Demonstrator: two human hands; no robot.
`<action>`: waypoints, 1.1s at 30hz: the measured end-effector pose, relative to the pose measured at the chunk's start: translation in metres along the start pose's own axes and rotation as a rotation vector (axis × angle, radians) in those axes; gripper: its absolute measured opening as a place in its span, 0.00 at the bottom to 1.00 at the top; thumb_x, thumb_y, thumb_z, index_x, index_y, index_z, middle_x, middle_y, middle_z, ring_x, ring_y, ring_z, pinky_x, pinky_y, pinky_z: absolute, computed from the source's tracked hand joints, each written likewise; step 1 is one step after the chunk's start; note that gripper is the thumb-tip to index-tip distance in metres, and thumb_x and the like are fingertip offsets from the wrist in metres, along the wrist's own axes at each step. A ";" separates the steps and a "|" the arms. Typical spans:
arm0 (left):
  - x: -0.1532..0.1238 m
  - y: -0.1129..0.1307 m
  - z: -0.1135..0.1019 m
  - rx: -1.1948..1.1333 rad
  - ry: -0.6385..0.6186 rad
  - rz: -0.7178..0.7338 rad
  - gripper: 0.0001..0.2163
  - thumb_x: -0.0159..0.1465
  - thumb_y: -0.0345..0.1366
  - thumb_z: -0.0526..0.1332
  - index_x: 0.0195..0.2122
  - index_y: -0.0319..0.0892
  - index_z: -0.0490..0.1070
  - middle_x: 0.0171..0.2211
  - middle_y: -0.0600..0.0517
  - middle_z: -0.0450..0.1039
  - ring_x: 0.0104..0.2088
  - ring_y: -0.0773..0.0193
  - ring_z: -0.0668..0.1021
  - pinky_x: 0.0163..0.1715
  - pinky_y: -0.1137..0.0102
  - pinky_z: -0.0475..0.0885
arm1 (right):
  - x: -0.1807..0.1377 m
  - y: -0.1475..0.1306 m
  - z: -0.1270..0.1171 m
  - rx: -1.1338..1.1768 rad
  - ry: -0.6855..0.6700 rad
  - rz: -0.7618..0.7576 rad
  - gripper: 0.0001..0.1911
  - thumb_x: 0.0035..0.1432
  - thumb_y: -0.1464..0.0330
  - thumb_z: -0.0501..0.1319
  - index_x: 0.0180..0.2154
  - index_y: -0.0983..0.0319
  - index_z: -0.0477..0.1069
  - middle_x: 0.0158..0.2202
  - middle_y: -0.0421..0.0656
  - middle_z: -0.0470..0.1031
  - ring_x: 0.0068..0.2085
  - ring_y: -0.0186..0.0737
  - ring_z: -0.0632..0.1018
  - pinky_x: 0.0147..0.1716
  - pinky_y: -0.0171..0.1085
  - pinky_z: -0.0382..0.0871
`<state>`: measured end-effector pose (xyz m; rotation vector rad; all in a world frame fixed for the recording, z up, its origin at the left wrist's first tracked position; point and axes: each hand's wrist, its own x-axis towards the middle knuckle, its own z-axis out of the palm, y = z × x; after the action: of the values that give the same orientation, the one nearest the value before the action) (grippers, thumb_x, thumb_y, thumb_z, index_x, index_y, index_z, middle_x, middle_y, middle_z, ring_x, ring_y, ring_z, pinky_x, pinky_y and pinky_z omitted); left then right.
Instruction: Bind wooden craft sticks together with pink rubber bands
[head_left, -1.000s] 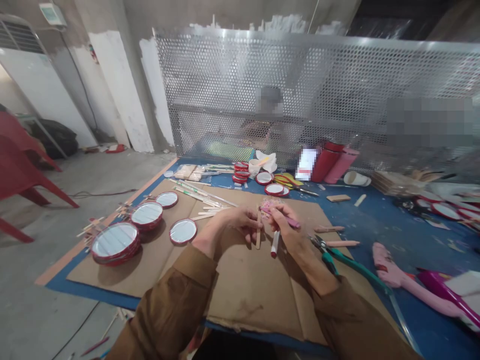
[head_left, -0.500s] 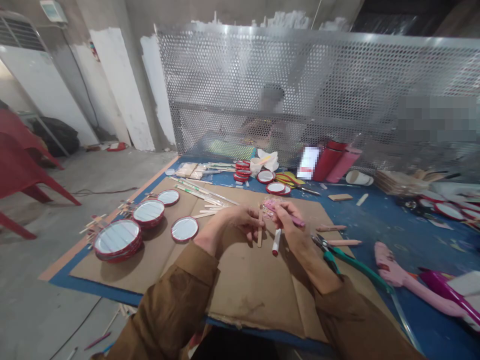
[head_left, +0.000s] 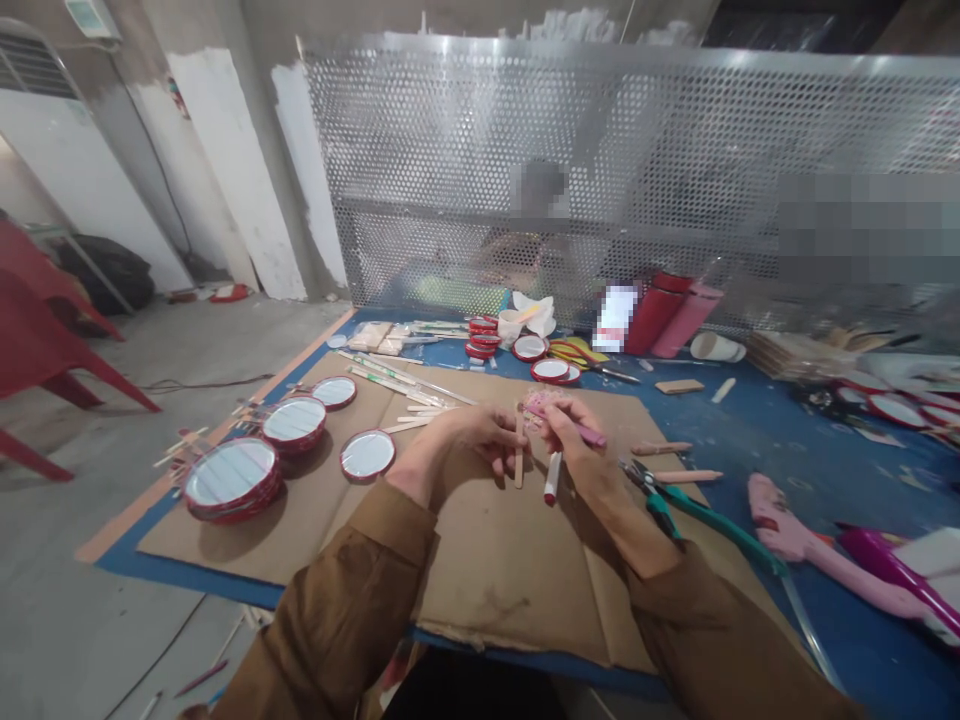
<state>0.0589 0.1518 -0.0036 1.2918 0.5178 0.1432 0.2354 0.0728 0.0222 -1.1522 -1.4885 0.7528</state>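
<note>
Gripping a wooden stick (head_left: 519,462) in the left hand (head_left: 484,440), lengthwise along six to twelve o'clock, over cardboard (head_left: 495,570) on the blue table (head_left: 750,430). Holding a purple pen-like tool (head_left: 591,434) in the right hand (head_left: 574,445) with a closed grip, slanting from ten to four o'clock near the stick's upper end. Cannot tell contact between tool and stick, being too small and blurred. See pink bits (head_left: 540,398) at one o'clock from the stick, a red-ended white marker (head_left: 553,478) at seven o'clock from the right hand, green-handled pliers (head_left: 660,510) at four o'clock, and a red-rimmed disc (head_left: 367,455) at nine o'clock from the left hand
</note>
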 end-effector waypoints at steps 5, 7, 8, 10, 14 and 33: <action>0.000 0.001 0.002 0.015 0.015 -0.001 0.18 0.60 0.47 0.74 0.35 0.37 0.74 0.26 0.46 0.80 0.25 0.60 0.83 0.30 0.66 0.79 | 0.002 0.005 0.000 0.026 -0.001 -0.010 0.17 0.62 0.51 0.62 0.32 0.58 0.72 0.22 0.37 0.68 0.22 0.34 0.68 0.23 0.35 0.63; 0.000 0.001 0.002 0.017 0.030 -0.008 0.18 0.60 0.47 0.74 0.36 0.36 0.74 0.25 0.46 0.80 0.25 0.60 0.83 0.30 0.66 0.79 | 0.003 0.005 0.000 0.041 0.013 0.000 0.18 0.61 0.50 0.62 0.32 0.58 0.72 0.23 0.37 0.69 0.22 0.34 0.68 0.23 0.35 0.63; 0.000 0.001 0.002 0.016 0.034 -0.011 0.18 0.60 0.47 0.74 0.35 0.36 0.74 0.26 0.45 0.80 0.25 0.59 0.83 0.30 0.66 0.79 | 0.003 0.005 0.000 0.045 0.010 0.007 0.18 0.61 0.50 0.62 0.32 0.58 0.71 0.23 0.36 0.69 0.22 0.34 0.68 0.23 0.35 0.64; -0.001 0.001 0.002 0.010 0.035 -0.008 0.18 0.59 0.47 0.74 0.35 0.36 0.73 0.26 0.45 0.80 0.25 0.58 0.83 0.30 0.65 0.79 | 0.002 0.004 0.000 0.052 0.000 0.021 0.18 0.60 0.50 0.63 0.33 0.58 0.71 0.22 0.36 0.68 0.22 0.34 0.68 0.23 0.35 0.63; -0.002 0.002 0.001 0.015 0.012 -0.006 0.18 0.59 0.47 0.74 0.36 0.37 0.73 0.27 0.44 0.81 0.26 0.59 0.83 0.31 0.66 0.80 | 0.002 0.003 0.000 0.072 -0.002 0.026 0.18 0.60 0.50 0.63 0.33 0.58 0.72 0.23 0.36 0.69 0.22 0.34 0.69 0.23 0.35 0.64; 0.000 0.000 0.000 0.030 0.027 -0.024 0.19 0.59 0.48 0.74 0.36 0.37 0.74 0.28 0.46 0.81 0.27 0.61 0.83 0.32 0.67 0.78 | 0.001 0.008 -0.003 -0.009 0.004 -0.004 0.18 0.64 0.54 0.61 0.27 0.57 0.68 0.22 0.37 0.67 0.23 0.35 0.68 0.23 0.35 0.62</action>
<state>0.0588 0.1514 -0.0029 1.3143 0.5607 0.1336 0.2409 0.0761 0.0164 -1.1568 -1.4917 0.7417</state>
